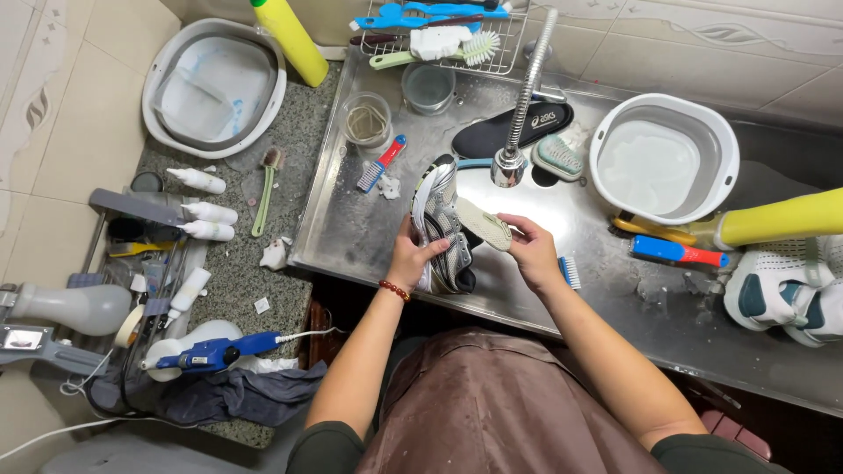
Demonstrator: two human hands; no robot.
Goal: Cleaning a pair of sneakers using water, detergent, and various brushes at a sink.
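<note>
The left hand (413,254) holds a grey shoe (443,230) over the metal sink (369,230). The fingers wrap tight around the side of the shoe. The shoe is tipped up on its side, with its open top facing the right hand (531,248). The right hand holds a pale insole (482,224) by one end, pinched between thumb and fingers. The other end of the insole touches the shoe near its opening. A red bead bracelet (395,290) sits on the left wrist.

A shiny tap (518,114) hangs down just past the shoe. A black insole (505,130) lies behind the tap. A green brush (558,156) lies beside it. A white tub (665,158) stands to the right, well apart from the hands. A red and blue brush (678,253) lies below the tub. A small blue brush (570,272) lies near the right wrist. A white shoe (781,290) sits at the far right. A yellow bottle (781,219) lies on its side above it.

Two clear cups (366,118) stand at the back of the sink. A wire rack (439,39) with brushes is behind them. To the left, on the stone counter (228,263), there is another tub (215,86), some white bottles (206,211) and a blue tool (215,353).
</note>
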